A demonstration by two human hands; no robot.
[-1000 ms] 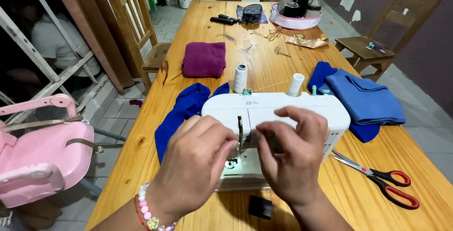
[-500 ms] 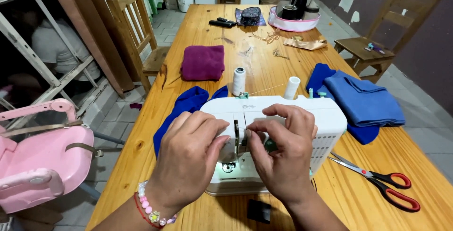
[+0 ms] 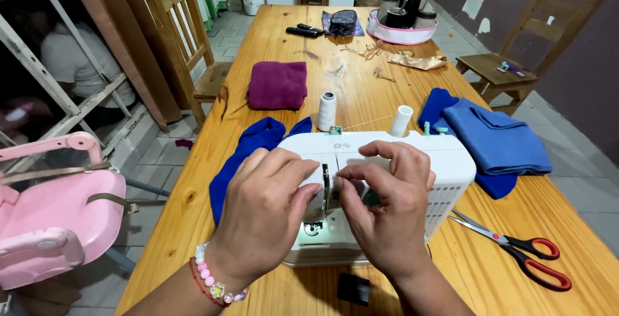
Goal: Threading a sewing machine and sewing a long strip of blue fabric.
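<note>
My view down a long wooden table [image 3: 193,180], grey tiled floor [image 3: 161,155] at nine o'clock, wooden chair [image 3: 187,45] at ten o'clock, second wooden chair [image 3: 509,58] at two o'clock against a dark wall with peeling paint [image 3: 580,64], pink plastic seat [image 3: 58,213] at eight o'clock, even indoor light.

Only 1 view: a camera worn on the head, looking down and forward along the length of the wooden bench [image 3: 361,103]. It sits close above the hands [image 3: 329,206] at the white sewing machine [image 3: 445,161] (the far bench end and chairs show beyond).
</note>
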